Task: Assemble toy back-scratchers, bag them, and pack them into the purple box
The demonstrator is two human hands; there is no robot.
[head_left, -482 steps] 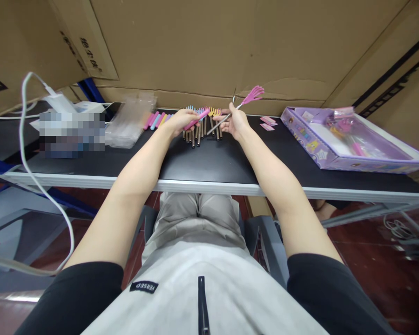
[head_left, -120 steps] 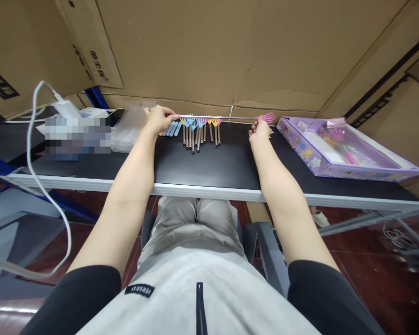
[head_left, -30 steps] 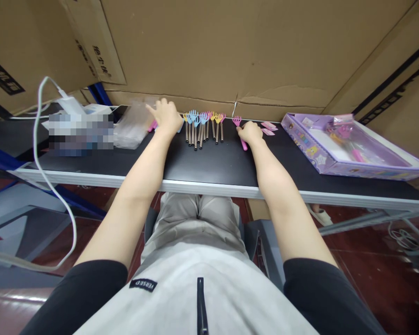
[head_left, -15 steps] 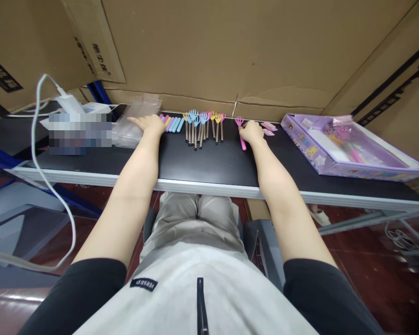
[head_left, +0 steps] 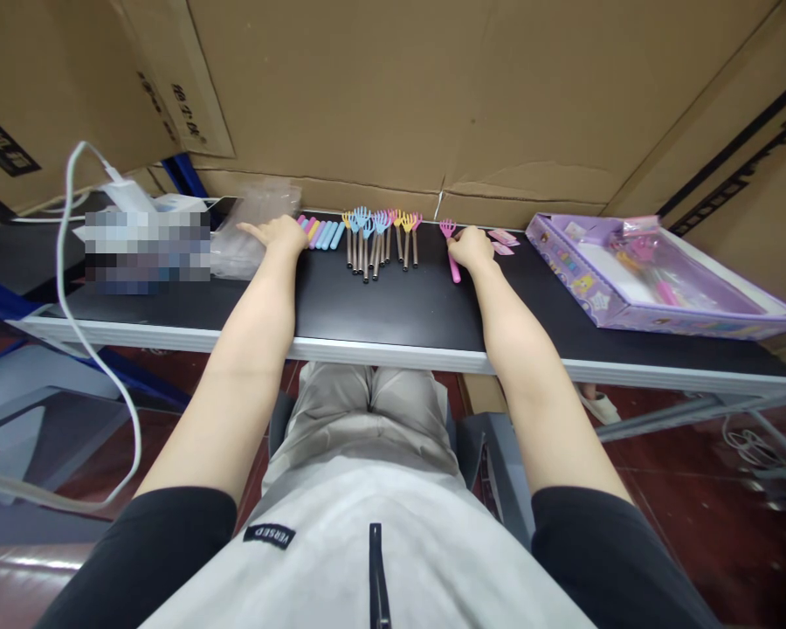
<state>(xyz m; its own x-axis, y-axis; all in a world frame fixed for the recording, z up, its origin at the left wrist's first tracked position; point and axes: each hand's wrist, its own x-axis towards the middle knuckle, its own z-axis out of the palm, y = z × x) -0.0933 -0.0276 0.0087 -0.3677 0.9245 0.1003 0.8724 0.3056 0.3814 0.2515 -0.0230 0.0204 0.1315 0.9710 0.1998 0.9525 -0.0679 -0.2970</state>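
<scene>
My left hand (head_left: pixel 279 236) rests at the back of the black table, fingers spread, one finger pointing left over clear plastic bags (head_left: pixel 239 231). Just right of it lies a row of pink, yellow and blue handle sleeves (head_left: pixel 326 234), partly covered by the hand. My right hand (head_left: pixel 474 248) is closed around a pink back scratcher (head_left: pixel 455 269), its claw head away from me; the fingertips are partly hidden. Between my hands lie several back scratchers (head_left: pixel 375 249) with coloured claw heads and bare metal shafts. Small pink cards (head_left: pixel 503 237) lie right of my right hand.
A purple open box (head_left: pixel 603 301) with a bagged pink toy stands on the right. At left are a white charger (head_left: pixel 129 194) with a looping cable and a blurred-out item (head_left: pixel 148 253). Cardboard walls (head_left: pixel 367 96) close off the back. The metal table edge (head_left: pixel 393 352) runs before me.
Nearly nothing differs; the view shifts very slightly, and both hands stay in place.
</scene>
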